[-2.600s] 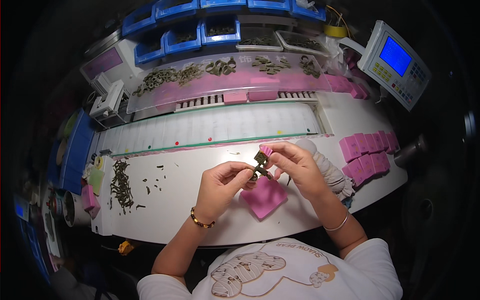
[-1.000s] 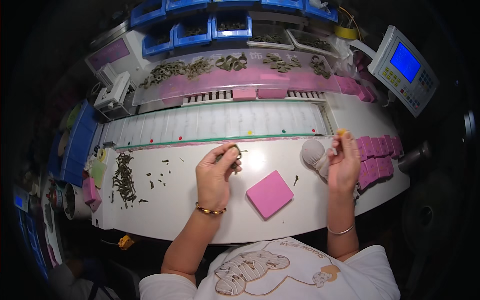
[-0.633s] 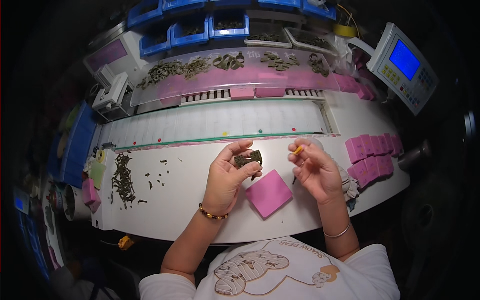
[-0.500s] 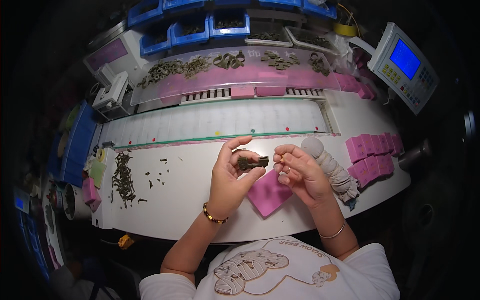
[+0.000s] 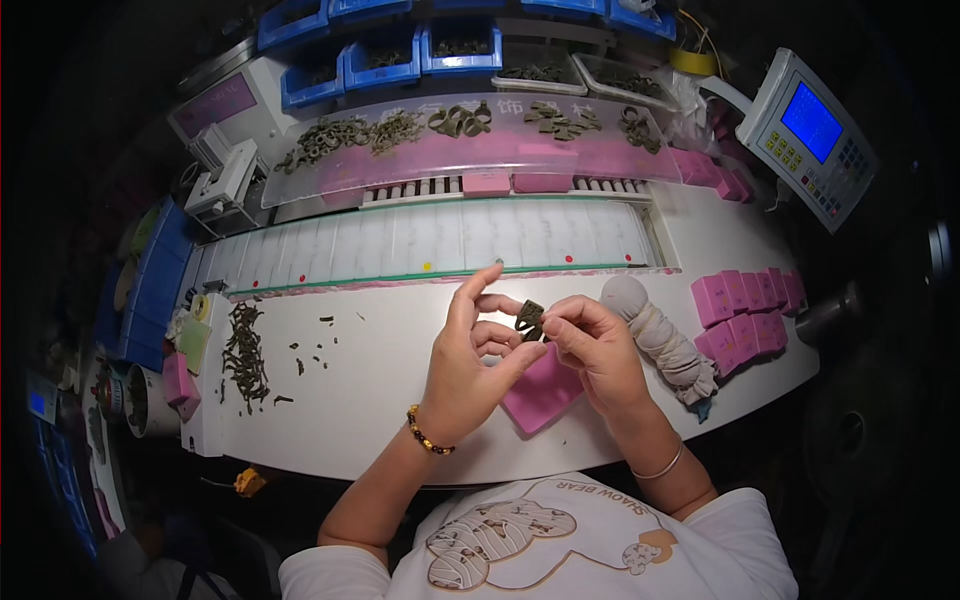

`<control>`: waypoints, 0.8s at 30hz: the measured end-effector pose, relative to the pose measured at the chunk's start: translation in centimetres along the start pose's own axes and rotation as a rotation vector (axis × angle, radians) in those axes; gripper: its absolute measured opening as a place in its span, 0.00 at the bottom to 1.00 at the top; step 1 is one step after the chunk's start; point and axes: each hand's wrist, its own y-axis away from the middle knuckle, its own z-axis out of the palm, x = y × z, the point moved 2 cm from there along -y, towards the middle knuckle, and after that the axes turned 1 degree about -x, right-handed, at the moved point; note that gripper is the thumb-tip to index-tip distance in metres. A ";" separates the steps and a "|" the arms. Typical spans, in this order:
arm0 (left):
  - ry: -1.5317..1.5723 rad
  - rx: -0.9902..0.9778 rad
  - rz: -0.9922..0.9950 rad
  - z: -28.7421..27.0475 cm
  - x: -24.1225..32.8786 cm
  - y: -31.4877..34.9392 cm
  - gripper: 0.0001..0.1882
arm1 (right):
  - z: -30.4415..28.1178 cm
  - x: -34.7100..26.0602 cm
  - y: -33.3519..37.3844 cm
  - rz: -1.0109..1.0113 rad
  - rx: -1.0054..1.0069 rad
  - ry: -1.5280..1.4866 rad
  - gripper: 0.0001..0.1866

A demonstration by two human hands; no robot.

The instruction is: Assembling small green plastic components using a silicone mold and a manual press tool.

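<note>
A small dark olive-green part with a slotted, plate-like face (image 5: 530, 318) is held up between my two hands, above the white worktable (image 5: 400, 375). My left hand (image 5: 474, 355) has its thumb below the part and a fingertip at its upper side, the index finger stretched away. With thumb and index finger, my right hand (image 5: 596, 350) pinches the part's right side; its exact shape is partly hidden by the fingers. Just below the hands lies a pink square block (image 5: 543, 398), partly covered by them.
Small dark pieces (image 5: 246, 355) lie heaped at the left. A grey cloth bundle (image 5: 655, 340) and pink boxes (image 5: 740, 315) sit right. Beyond runs a white-panelled conveyor (image 5: 400, 245), under a clear shelf (image 5: 300, 180) with parts. A control panel (image 5: 808, 135) stands far right.
The part has been turned from lying sideways to a tilted upright pose. My right hand has moved left and now grips it. The conveyor panels have shifted slightly left.
</note>
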 end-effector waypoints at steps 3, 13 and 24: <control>-0.059 -0.103 -0.101 -0.4 -2.0 0.3 0.22 | -0.3 0.6 -0.2 -0.032 0.087 -0.083 0.04; -0.459 0.081 0.248 -0.3 -1.0 0.4 0.06 | -0.3 0.4 -0.2 -0.096 0.029 0.143 0.07; -0.777 0.140 0.714 -0.5 0.3 0.2 0.13 | -1.1 -0.1 -0.6 -0.325 0.049 0.565 0.14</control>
